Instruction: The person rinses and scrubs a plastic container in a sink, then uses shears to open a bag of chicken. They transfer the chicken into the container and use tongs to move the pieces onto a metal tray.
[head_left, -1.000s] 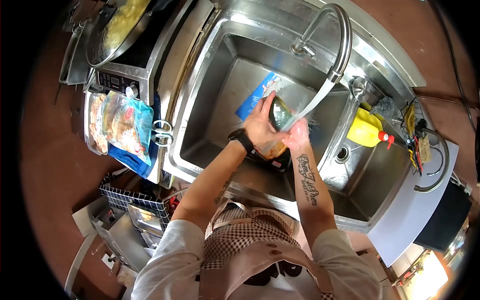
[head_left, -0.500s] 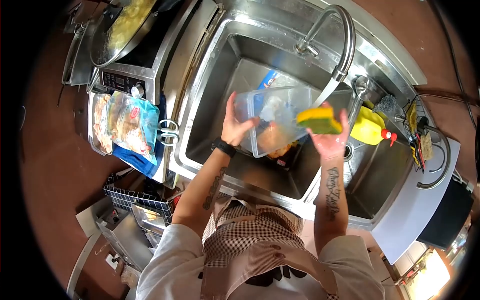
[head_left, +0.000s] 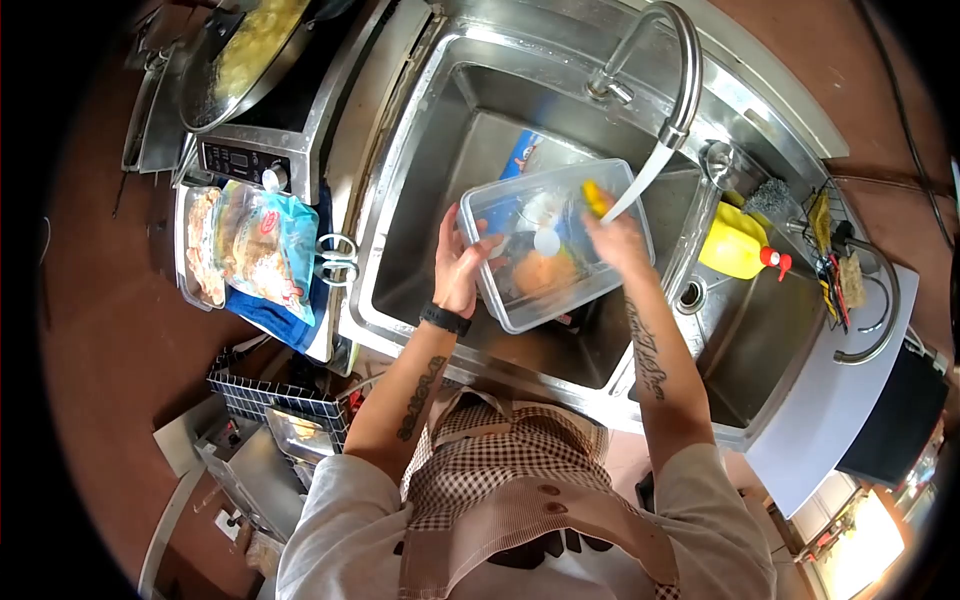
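Hands and container beneath running water. The change that I observe at 1 station, the steel sink [head_left: 415, 190], is the inward shift of the yellow sponge [head_left: 595, 198]: from beside the container, it has come over the opening of the clear, rectangular plastic container [head_left: 580, 294]. I judge that this puts the inner surfaces within the sponge's reach.

Left hand [head_left: 460, 275]: I have it grasping the container's left edge, thumb at the rim. Right hand [head_left: 620, 242]: I have it grasping the sponge, its wrist above the right side of the container; motion blur hides the exact finger placement, and I cannot tell whether the sponge touches the plastic.

The container is held above the basin floor, slightly tilted, with its open side towards my view. The curved metal faucet [head_left: 690, 85] sends 1 white stream of water [head_left: 645, 182] down at the right hand. Beyond the container's far edge shows a blue printed package [head_left: 522, 153]; orange contents show through the clear base. Well apart, at the right, lies 1 yellow plastic bottle with a red cap [head_left: 733, 243].
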